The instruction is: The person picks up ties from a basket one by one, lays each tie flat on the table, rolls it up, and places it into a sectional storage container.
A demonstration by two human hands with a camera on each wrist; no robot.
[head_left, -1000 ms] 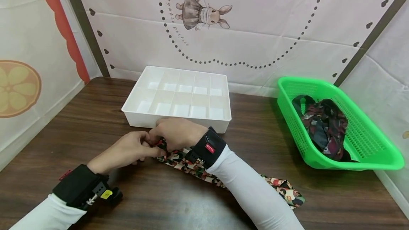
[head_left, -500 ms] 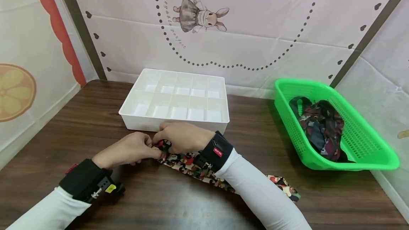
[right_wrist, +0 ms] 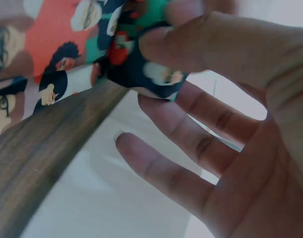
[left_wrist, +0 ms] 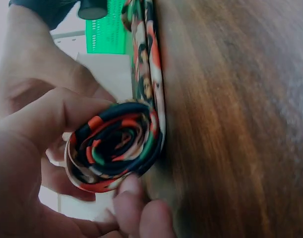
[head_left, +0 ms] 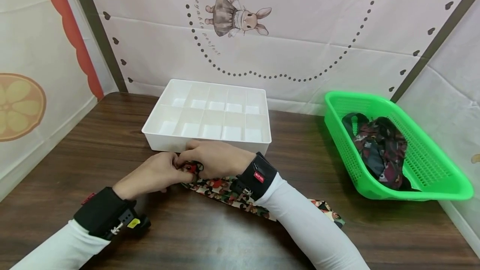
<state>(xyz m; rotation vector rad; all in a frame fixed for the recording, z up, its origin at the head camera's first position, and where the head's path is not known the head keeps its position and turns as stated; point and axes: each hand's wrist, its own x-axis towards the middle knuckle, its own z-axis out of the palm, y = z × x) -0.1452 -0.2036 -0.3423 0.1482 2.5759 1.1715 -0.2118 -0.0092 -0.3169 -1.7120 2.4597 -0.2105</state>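
Left hand (head_left: 151, 175) curled round the rolled end of a patterned necktie (head_left: 225, 189), fingers (left_wrist: 62, 111) wrapped over the top of the coil and a fingertip tucked under it, as seen from the left wrist, where the spiral of dark, red and green layers shows end-on against the wood. Right hand (head_left: 215, 157) just beside the left, touching it at the fingertips, thumb and forefinger pinching the same roll from the other side while the remaining fingers (right_wrist: 191, 148) spread loosely below it. Roll of the necktie sitting on the table (head_left: 112, 136) between the two hands, close to the front wall of the white divided tray (head_left: 210, 113); unrolled length trailing flat across the wood to the right, passing under the right forearm, with its printed cartoon faces visible and its far tip lying near the front right of the table. Black wrist straps on both arms over white sleeves. Tray compartments in two rows. Farther right, well apart from the hands, a green plastic basket (head_left: 431, 178) holding a heap of more dark patterned neckties (head_left: 378, 147). Behind everything, a pale backdrop printed with a rabbit in a dress (head_left: 238, 16) and a dotted loop.
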